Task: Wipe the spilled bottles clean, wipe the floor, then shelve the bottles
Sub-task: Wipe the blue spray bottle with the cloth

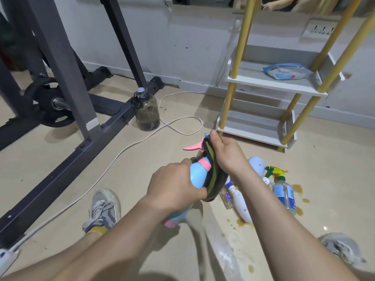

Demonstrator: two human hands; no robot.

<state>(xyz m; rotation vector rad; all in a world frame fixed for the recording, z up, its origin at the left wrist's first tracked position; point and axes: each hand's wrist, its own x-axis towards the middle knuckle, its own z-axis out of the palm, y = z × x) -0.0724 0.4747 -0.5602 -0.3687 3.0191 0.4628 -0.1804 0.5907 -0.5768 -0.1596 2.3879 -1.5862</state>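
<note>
My left hand [172, 186] grips the body of a light-blue spray bottle [197, 176] with a pink collar and trigger, held up over the floor. My right hand [227, 154] holds a dark cloth with a green stripe [214, 175] against the bottle's neck and side. Behind them several bottles lie on the floor: a white one [240, 201], a clear one with a blue label and a yellow-green sprayer [284, 193], and a pale blue rounded one [256, 164]. Brown liquid [241, 223] is splashed on the tiles around them. The white shelf with yellow posts [274, 86] stands beyond.
A blue packet [284, 71] lies on the shelf's upper tier. A large clear jug [147, 112] stands beside a dark gym rack [85, 110] on the left. A white cable [125, 148] runs across the floor. My shoes [103, 209] are at the left and right.
</note>
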